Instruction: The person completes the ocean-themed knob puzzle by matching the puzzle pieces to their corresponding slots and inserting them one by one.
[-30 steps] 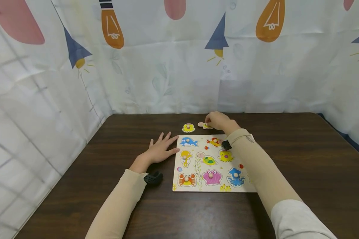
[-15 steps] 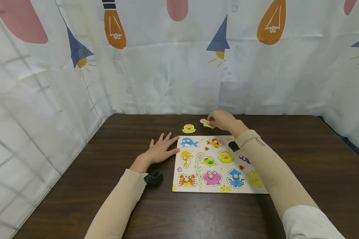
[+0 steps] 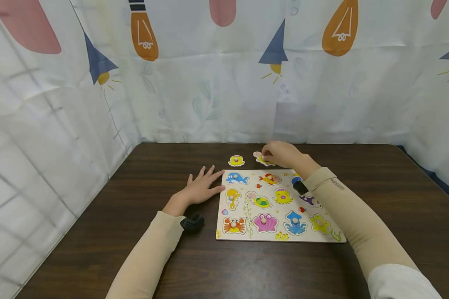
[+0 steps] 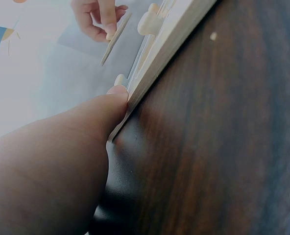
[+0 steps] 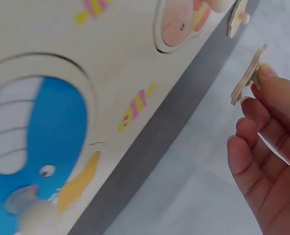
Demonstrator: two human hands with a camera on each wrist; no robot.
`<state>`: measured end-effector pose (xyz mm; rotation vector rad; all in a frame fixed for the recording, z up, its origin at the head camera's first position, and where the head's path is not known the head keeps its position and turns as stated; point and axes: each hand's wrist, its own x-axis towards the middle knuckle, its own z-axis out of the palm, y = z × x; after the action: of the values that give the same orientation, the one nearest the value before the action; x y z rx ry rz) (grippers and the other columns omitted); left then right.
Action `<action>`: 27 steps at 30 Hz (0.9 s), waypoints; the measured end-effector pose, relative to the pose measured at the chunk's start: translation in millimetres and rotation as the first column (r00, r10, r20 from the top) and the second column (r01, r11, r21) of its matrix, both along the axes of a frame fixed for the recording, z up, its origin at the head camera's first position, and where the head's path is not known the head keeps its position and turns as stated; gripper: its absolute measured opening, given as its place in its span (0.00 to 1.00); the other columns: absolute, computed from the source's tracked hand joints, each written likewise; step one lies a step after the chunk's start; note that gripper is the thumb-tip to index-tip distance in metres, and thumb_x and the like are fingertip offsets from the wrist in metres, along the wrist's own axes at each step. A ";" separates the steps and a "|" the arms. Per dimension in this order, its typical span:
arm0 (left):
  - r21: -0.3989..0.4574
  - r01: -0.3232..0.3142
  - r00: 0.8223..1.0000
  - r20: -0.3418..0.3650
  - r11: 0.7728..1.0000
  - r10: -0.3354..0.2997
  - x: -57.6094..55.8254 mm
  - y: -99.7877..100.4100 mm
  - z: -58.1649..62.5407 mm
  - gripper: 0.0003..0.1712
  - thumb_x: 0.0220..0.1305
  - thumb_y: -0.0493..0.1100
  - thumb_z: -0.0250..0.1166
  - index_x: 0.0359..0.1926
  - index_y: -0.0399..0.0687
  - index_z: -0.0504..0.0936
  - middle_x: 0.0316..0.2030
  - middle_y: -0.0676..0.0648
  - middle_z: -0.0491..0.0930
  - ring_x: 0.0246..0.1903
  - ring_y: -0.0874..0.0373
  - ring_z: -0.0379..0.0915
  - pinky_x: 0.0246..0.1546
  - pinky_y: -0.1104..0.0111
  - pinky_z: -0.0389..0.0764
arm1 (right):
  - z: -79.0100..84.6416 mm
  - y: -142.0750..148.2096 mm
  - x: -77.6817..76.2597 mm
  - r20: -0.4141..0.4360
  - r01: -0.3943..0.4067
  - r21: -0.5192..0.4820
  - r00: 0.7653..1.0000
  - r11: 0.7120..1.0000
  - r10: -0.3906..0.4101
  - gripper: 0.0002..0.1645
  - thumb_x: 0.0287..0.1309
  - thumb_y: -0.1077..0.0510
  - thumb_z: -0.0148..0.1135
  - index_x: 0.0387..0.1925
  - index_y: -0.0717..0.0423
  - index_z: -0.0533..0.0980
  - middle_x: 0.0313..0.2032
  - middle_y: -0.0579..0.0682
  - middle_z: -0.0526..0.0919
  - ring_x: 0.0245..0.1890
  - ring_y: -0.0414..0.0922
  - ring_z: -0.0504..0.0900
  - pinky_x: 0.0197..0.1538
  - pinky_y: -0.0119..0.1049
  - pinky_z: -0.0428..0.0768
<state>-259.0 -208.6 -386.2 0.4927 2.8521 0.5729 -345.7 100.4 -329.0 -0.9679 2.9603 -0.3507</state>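
My right hand [image 3: 286, 154] pinches a turtle puzzle piece [image 3: 259, 157] by its small knob, above the back of the table. In the right wrist view this turtle piece [image 5: 248, 76] is seen edge-on and tilted, between thumb and forefinger. A wooden sea-animal puzzle board [image 3: 254, 235] lies below the hand. My left hand [image 3: 196, 190] has its fingers spread, with thumb and forefinger touching the board's left edge. On the board, a printed turtle [image 3: 261, 201] and a printed yellow octopus [image 3: 282, 196] show no knobs. A yellow octopus piece [image 3: 236, 161] lies behind the board.
Knobbed pieces sit in the board, among them a whale [image 3: 237, 178], a crab [image 3: 233, 225], a pink shell [image 3: 265, 223] and a blue squid [image 3: 294, 223]. The dark wooden table [image 3: 164, 166] ends at a patterned curtain [image 3: 224, 99].
My right hand has lifted the turtle piece from the table and shifted slightly right, uncovering more of the board's right side. The left hand stays at the board's edge.
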 end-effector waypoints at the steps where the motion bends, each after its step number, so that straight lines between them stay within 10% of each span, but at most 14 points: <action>1: -0.001 0.000 1.000 -0.001 1.000 0.000 -0.1 0.2 0.2 0.42 0.76 0.65 0.52 0.83 0.61 0.52 0.81 0.42 0.40 0.79 0.37 0.26 0.69 0.31 0.30 | -0.2 1.0 1.9 -0.002 0.000 -0.001 1.000 1.000 0.000 0.11 0.73 0.56 0.63 0.48 0.58 0.85 0.40 0.51 0.80 0.34 0.47 0.78 0.41 0.43 0.80; 27: -0.001 0.000 1.000 -0.012 1.000 0.000 1.1 -0.3 -0.8 0.42 0.76 0.65 0.52 0.83 0.59 0.52 0.81 0.41 0.41 0.79 0.37 0.27 0.69 0.31 0.31 | 5.6 6.5 44.9 -0.044 -0.088 0.001 0.995 0.996 0.088 0.10 0.71 0.53 0.65 0.47 0.53 0.84 0.31 0.42 0.83 0.27 0.40 0.76 0.35 0.38 0.77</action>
<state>-257.9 -208.9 -387.0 0.4973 2.8635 0.5708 -300.8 106.8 -323.5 -1.1169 2.9442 -0.3339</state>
